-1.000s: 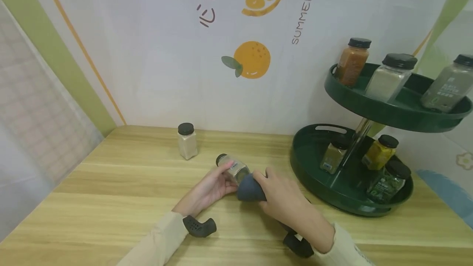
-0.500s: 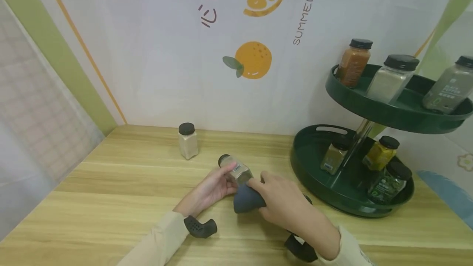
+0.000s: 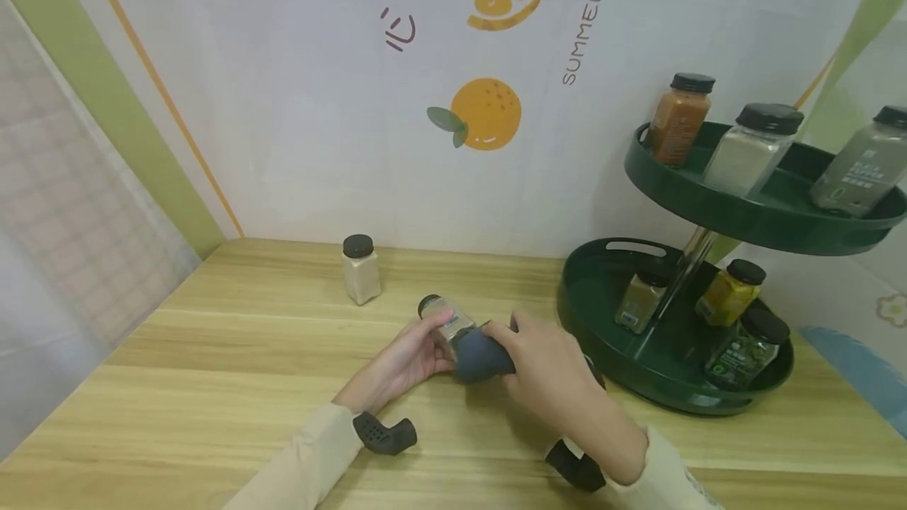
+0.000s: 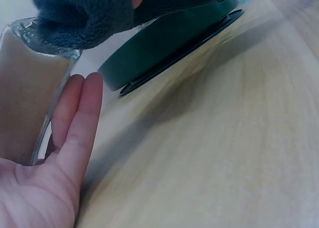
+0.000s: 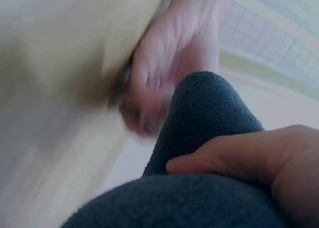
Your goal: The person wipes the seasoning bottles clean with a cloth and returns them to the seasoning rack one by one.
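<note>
My left hand [image 3: 409, 356] holds a clear spice jar [image 3: 448, 319] with a black lid, tilted on its side with the lid toward the back left. Pale tan powder fills it in the left wrist view, where two of my fingers [image 4: 82, 113] lie along its side. My right hand [image 3: 549, 368] grips a folded dark blue-grey cloth [image 3: 482, 354] of fuzzy fabric, its thumb pressed on top in the right wrist view. The cloth [image 4: 82, 19] lies against the jar's bottom end and covers part of it.
Another black-lidded spice jar [image 3: 361, 270] stands at the table's back left. At the right, a dark green two-tier rack [image 3: 751, 227] bears several spice jars on both levels. The wooden table [image 3: 212, 384] meets a printed white curtain [image 3: 319, 140] behind.
The cloth in my right hand dips toward me half a second ago, then comes back up over the jar's end. My left hand and the jar have shifted slightly right.
</note>
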Available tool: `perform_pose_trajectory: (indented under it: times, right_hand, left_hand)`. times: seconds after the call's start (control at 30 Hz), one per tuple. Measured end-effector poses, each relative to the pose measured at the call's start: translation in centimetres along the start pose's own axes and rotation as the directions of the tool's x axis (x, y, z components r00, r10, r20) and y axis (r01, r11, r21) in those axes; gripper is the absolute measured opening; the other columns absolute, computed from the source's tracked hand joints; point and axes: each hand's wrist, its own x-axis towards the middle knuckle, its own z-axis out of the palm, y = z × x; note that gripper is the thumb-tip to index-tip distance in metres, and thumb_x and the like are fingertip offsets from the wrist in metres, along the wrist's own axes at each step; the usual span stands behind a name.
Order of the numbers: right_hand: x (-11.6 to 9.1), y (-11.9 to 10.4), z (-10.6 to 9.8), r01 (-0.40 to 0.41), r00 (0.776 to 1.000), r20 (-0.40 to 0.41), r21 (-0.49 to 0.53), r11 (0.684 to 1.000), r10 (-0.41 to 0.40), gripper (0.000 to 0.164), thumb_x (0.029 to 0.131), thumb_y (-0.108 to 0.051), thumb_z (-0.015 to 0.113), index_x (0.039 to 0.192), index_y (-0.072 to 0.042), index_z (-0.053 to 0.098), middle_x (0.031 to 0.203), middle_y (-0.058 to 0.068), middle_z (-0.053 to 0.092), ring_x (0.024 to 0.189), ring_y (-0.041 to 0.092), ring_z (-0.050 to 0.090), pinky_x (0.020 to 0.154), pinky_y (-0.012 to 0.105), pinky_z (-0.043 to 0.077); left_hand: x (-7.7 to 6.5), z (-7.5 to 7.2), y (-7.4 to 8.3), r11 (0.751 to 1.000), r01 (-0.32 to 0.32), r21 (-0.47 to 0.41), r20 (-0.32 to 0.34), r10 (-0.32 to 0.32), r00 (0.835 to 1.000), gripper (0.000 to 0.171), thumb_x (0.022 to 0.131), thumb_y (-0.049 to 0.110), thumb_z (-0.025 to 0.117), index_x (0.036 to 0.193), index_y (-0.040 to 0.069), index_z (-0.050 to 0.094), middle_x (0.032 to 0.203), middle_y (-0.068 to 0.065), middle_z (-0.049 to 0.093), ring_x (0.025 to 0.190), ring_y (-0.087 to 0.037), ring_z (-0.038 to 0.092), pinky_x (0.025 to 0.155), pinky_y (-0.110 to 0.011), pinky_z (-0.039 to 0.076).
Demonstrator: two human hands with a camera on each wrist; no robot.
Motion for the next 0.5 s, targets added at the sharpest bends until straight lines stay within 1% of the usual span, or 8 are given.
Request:
perform_pose_trajectory:
  times: [0.07,0.13,0.27,0.33,0.4,0.43,0.5]
  right_hand:
    - [0.0,0.5,-0.2,-0.042,0.999,-0.006,-0.030,0.999,0.042,0.052,0.063,-0.016,0.081,0.110,-0.024,0.061,0.086,0.002,0.055,0.068,0.019,0.057,0.057,0.034,0.051]
    - [0.1,0.9,-0.3,-0.077,0.997,-0.005,-0.059,0.995,0.077,0.052,0.064,-0.016,0.081,0.111,-0.023,0.061,0.089,0.004,0.056,0.072,0.022,0.060,0.060,0.036,0.052]
    - [0.1,1.4,-0.6,-0.101,0.995,0.013,-0.078,0.992,0.102,0.052,0.066,-0.018,0.081,0.113,-0.020,0.060,0.094,0.008,0.059,0.077,0.026,0.061,0.063,0.039,0.053]
    - [0.0,1.3,-0.9,-0.098,0.995,0.008,-0.055,0.994,0.099,0.052,0.066,-0.018,0.080,0.114,-0.020,0.060,0.094,0.007,0.058,0.076,0.025,0.061,0.062,0.038,0.053]
    - [0.0,1.1,-1.1,-0.065,0.998,-0.008,-0.006,0.998,0.065,0.053,0.065,-0.018,0.080,0.114,-0.021,0.059,0.093,0.004,0.057,0.075,0.021,0.060,0.062,0.036,0.053]
    - [-0.1,0.9,-1.2,-0.037,0.999,-0.016,0.022,0.999,0.037,0.053,0.065,-0.018,0.080,0.115,-0.021,0.059,0.092,0.002,0.056,0.074,0.019,0.059,0.061,0.034,0.052]
    - [-0.2,0.4,-1.2,0.048,0.998,-0.036,0.074,0.996,-0.045,0.054,0.065,-0.018,0.080,0.115,-0.022,0.060,0.090,-0.001,0.054,0.072,0.014,0.056,0.061,0.031,0.051]
  left_hand:
    - [0.0,0.0,-0.1,1.000,0.000,-0.009,0.001,0.000,1.000,0.055,0.098,0.031,0.040,0.137,-0.002,0.023,0.101,-0.004,0.060,0.085,-0.014,0.064,0.083,-0.032,0.053]
    - [0.0,0.0,-0.1,0.999,0.001,-0.032,0.005,-0.001,1.000,0.056,0.098,0.031,0.041,0.140,0.000,0.019,0.104,-0.005,0.059,0.090,-0.015,0.064,0.088,-0.035,0.052]
    - [0.0,0.0,-0.2,0.997,0.010,-0.083,0.001,-0.010,1.000,0.050,0.098,0.029,0.041,0.136,0.003,0.024,0.104,-0.005,0.060,0.092,-0.016,0.065,0.090,-0.036,0.051]
    - [0.0,0.0,-0.2,0.996,0.009,-0.093,0.002,-0.009,1.000,0.046,0.098,0.030,0.041,0.134,0.004,0.027,0.103,-0.005,0.061,0.092,-0.016,0.065,0.089,-0.035,0.052]
    - [0.0,0.0,-0.2,0.997,0.003,-0.080,0.001,-0.003,1.000,0.045,0.098,0.032,0.041,0.131,0.003,0.030,0.101,-0.004,0.061,0.089,-0.015,0.065,0.085,-0.032,0.053]
    - [0.0,-0.1,-0.2,0.997,0.002,-0.075,-0.006,-0.002,1.000,0.044,0.098,0.032,0.042,0.129,0.002,0.032,0.096,-0.003,0.061,0.085,-0.014,0.064,0.083,-0.030,0.053]
    - [0.0,-0.1,-0.2,0.998,0.006,-0.055,-0.012,-0.007,1.000,0.046,0.098,0.034,0.041,0.129,0.002,0.033,0.097,-0.003,0.059,0.085,-0.013,0.062,0.080,-0.027,0.053]
